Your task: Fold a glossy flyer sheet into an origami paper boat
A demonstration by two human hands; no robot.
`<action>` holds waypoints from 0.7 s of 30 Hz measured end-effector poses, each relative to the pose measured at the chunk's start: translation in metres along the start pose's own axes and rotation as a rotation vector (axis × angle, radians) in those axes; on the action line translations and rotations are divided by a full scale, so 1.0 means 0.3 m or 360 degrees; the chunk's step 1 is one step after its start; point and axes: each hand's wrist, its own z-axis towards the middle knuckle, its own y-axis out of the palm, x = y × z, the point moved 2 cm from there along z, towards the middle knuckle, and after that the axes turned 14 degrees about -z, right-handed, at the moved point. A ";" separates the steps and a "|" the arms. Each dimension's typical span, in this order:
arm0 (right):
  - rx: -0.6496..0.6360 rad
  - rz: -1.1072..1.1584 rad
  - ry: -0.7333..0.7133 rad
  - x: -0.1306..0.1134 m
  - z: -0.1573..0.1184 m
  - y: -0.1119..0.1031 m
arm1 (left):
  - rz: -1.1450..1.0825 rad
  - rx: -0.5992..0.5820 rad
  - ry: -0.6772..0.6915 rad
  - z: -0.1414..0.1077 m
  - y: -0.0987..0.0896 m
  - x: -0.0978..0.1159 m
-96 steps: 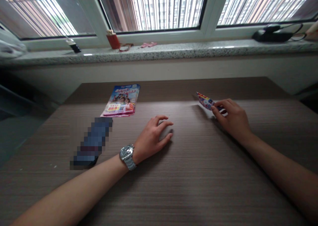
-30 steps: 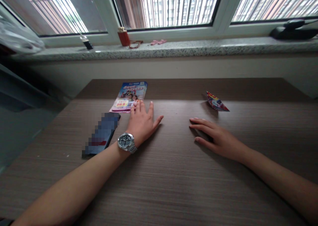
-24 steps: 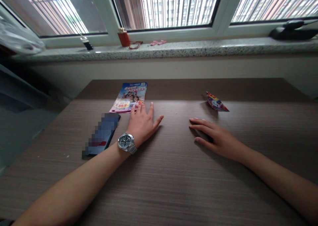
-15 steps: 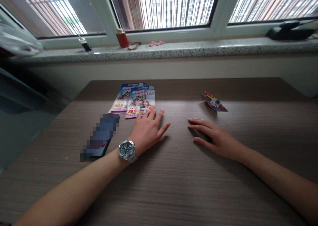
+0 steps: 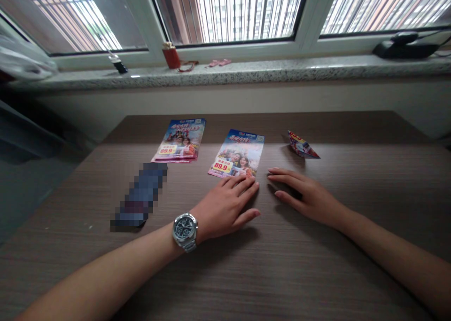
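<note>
A single printed flyer (image 5: 238, 149), blue at the top with a large 89.9 on it, lies flat on the table. My left hand (image 5: 227, 206), with a metal watch (image 5: 185, 229) on the wrist, rests its outstretched fingertips on the flyer's near edge. To the right, my right hand (image 5: 305, 194) lies on its side with fingers extended and holds nothing. Beyond it stands a small folded paper piece (image 5: 302, 145) in red, yellow and blue. A stack of the same flyers (image 5: 181, 140) lies to the left of the single one.
A pixelated phone-like slab (image 5: 139, 196) lies on the brown table (image 5: 225, 283), left of my left hand. On the granite windowsill (image 5: 260, 75) are a red container (image 5: 171, 57), a small dark bottle (image 5: 119, 65), pink bits (image 5: 218, 63) and a black device (image 5: 405, 47).
My left hand has drawn one flyer off the stack, sliding it right across the table. My right hand and the folded paper have stayed in place.
</note>
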 end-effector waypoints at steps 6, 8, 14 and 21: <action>0.0049 -0.0046 -0.0008 -0.002 0.006 -0.001 | -0.0038 -0.0058 0.0121 -0.008 0.022 0.060; 0.0038 -0.0088 -0.0024 -0.001 0.009 0.003 | -0.0054 -0.0078 0.0185 -0.014 0.030 0.086; -0.0033 -0.0223 -0.0110 0.005 0.008 0.020 | -0.0154 -0.0142 0.0381 -0.023 0.037 0.134; -0.0079 -0.0205 -0.0120 0.002 0.005 0.026 | -0.0189 0.0071 0.0223 0.005 0.033 0.081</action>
